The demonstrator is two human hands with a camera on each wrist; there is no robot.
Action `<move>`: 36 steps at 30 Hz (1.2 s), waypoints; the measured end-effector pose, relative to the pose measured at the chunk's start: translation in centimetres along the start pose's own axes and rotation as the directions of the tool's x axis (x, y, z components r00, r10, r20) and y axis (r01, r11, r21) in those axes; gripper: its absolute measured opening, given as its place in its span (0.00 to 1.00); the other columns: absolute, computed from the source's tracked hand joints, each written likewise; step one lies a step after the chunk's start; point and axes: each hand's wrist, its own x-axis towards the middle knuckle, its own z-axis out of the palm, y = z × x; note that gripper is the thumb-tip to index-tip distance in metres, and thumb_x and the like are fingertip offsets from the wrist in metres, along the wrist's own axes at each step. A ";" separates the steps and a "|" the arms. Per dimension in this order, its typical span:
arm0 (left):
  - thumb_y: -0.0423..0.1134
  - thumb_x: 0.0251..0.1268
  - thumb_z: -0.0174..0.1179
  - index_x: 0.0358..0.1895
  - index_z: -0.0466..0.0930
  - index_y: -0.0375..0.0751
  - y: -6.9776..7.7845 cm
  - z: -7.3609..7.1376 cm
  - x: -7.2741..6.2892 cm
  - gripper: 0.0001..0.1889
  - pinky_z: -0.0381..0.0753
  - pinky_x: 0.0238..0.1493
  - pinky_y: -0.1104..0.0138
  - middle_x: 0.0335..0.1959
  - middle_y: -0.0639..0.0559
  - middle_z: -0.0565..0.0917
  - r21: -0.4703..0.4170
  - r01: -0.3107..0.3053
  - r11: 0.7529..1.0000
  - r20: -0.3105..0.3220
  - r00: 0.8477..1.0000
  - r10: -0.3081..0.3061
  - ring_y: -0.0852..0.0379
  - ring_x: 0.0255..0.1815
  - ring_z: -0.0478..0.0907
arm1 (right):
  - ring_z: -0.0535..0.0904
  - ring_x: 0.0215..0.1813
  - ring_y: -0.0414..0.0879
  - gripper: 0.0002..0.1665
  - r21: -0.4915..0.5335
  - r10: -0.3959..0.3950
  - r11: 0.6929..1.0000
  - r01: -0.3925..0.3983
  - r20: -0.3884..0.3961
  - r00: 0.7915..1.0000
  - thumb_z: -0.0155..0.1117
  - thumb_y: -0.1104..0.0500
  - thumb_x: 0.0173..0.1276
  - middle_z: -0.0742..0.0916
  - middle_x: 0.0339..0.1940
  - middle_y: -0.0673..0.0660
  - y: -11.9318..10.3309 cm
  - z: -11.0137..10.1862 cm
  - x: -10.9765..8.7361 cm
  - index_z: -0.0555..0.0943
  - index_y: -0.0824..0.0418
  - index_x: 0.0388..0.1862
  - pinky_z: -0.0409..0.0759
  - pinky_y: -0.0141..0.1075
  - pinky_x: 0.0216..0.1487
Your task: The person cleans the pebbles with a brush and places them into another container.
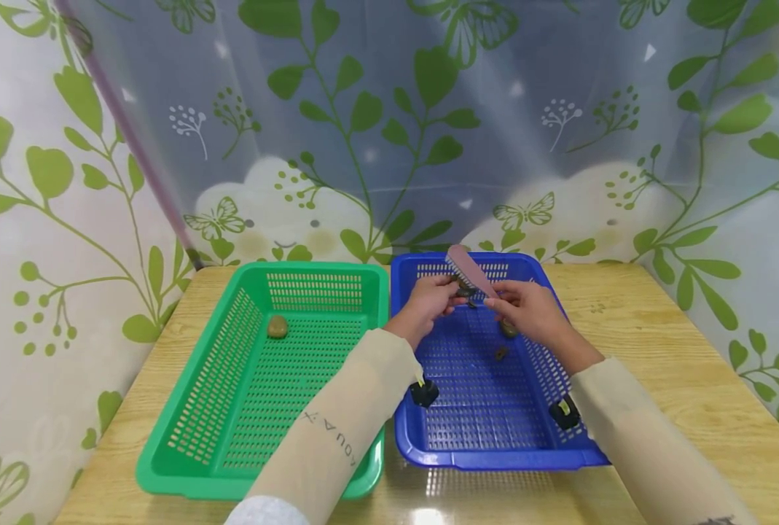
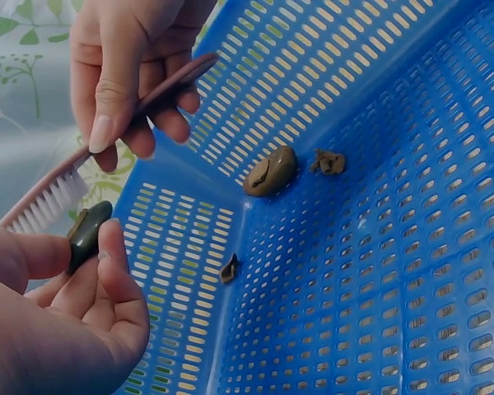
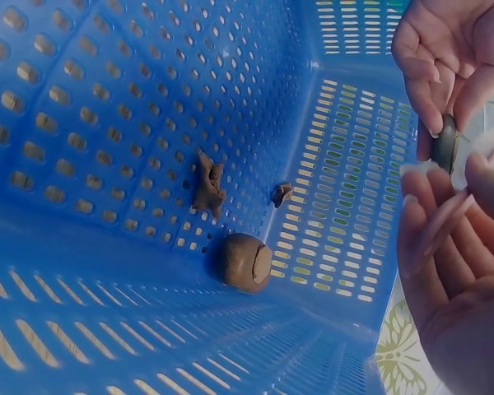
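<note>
My left hand [image 1: 431, 300] pinches a dark, smooth stone [image 2: 90, 236] between thumb and fingers, over the far part of the blue basket [image 1: 474, 459]. A brownish patch shows on the stone's upper face. In my right hand [image 1: 530, 310] is a pink brush [image 1: 471, 271], gripped by its handle. Its white bristles [image 2: 53, 200] face the stone, close beside it in the left wrist view. Below the hands, a brown stone with a muddy patch [image 3: 245, 262] lies in the basket against the side wall, near a brown clump [image 3: 208, 186] and a smaller bit [image 3: 281, 194].
To the left stands a green basket [image 1: 166, 467] with one tan stone [image 1: 277, 326] inside. Black pieces [image 1: 425, 393] show near both wrists. Both baskets stand on a wooden table [image 1: 632, 313], with a leaf-patterned curtain [image 1: 376, 146] behind.
</note>
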 end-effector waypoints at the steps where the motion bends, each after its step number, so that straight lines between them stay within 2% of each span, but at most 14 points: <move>1: 0.33 0.75 0.49 0.59 0.78 0.35 0.0 0.0 0.0 0.16 0.71 0.27 0.75 0.47 0.41 0.86 -0.001 0.000 1.000 0.001 1.000 0.000 0.63 0.31 0.79 | 0.85 0.35 0.55 0.24 0.004 -0.010 1.000 0.010 0.012 1.000 0.60 0.54 0.72 0.88 0.40 0.65 0.0 0.0 0.0 0.77 0.68 0.59 0.77 0.37 0.27; 7: 0.30 0.73 0.49 0.58 0.79 0.35 0.0 0.1 0.0 0.16 0.74 0.32 0.72 0.46 0.41 0.86 0.006 0.008 1.000 -0.003 1.000 -0.008 0.63 0.31 0.79 | 0.84 0.31 0.46 0.21 -0.005 -0.039 0.999 0.040 0.048 0.998 0.61 0.55 0.71 0.88 0.38 0.61 -0.3 0.0 -0.2 0.79 0.66 0.57 0.76 0.38 0.28; 15: 0.33 0.75 0.49 0.62 0.76 0.36 0.1 0.1 0.0 0.17 0.71 0.29 0.73 0.44 0.42 0.87 0.007 0.000 1.000 0.003 1.000 0.000 0.64 0.28 0.77 | 0.86 0.35 0.56 0.22 -0.050 0.009 0.999 -0.009 0.017 1.000 0.62 0.55 0.71 0.88 0.41 0.66 0.0 -0.1 -0.2 0.78 0.69 0.58 0.78 0.37 0.27; 22: 0.35 0.75 0.51 0.64 0.74 0.36 0.1 -0.1 -0.2 0.18 0.71 0.29 0.73 0.40 0.45 0.87 0.035 0.002 0.999 0.007 1.000 -0.003 0.63 0.27 0.76 | 0.86 0.36 0.54 0.23 -0.087 0.060 0.994 -0.059 -0.001 0.998 0.61 0.54 0.72 0.88 0.42 0.66 0.0 -0.2 -0.2 0.78 0.69 0.58 0.78 0.36 0.28; 30: 0.35 0.75 0.51 0.64 0.75 0.37 0.1 -0.2 -0.1 0.18 0.70 0.26 0.75 0.41 0.44 0.87 0.026 0.007 1.000 0.005 1.000 -0.007 0.64 0.30 0.78 | 0.85 0.35 0.55 0.22 -0.106 0.055 0.992 -0.062 -0.071 0.996 0.60 0.56 0.72 0.88 0.35 0.65 0.1 -0.3 -0.2 0.78 0.71 0.56 0.79 0.41 0.32; 36: 0.35 0.75 0.50 0.66 0.72 0.38 0.3 -0.2 -0.1 0.19 0.70 0.27 0.75 0.42 0.44 0.87 0.036 0.018 0.999 0.015 1.000 -0.018 0.64 0.30 0.78 | 0.86 0.37 0.56 0.24 -0.063 0.063 0.996 -0.070 -0.107 0.992 0.60 0.54 0.73 0.88 0.41 0.67 0.0 -0.4 -0.1 0.77 0.72 0.58 0.82 0.45 0.36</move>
